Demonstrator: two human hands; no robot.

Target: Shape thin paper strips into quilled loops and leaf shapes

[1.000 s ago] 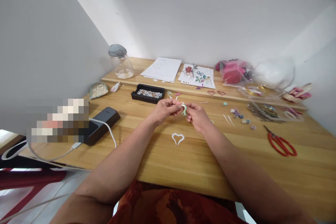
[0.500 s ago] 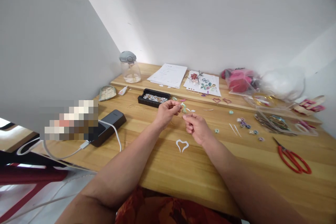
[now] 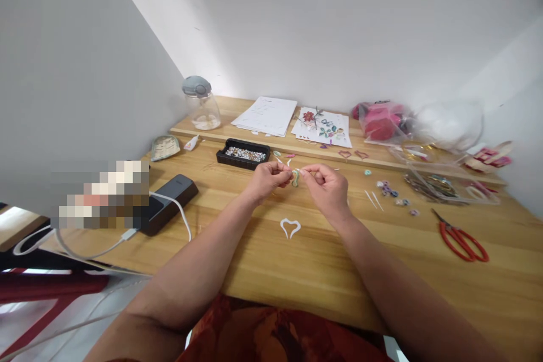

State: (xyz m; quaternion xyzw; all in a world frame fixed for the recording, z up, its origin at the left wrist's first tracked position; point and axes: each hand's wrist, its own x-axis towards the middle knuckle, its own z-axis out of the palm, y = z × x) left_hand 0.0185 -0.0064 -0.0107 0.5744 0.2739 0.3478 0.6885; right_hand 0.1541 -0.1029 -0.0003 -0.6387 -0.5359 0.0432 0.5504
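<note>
**Both hands pinch a paper coil**

Left hand and right hand meet above the bench, each grip apparently pinching the small green paper coil between them. White paper shape lies just below; red scissors well right.

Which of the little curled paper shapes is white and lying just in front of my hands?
The white heart-like curled paper outline, alone on the bare wood; the other paper shapes are coloured and lie farther back.

A small curled strip of pale green paper stands roughly upright, pinched between both hands' fingertips just above the wooden table.
</note>
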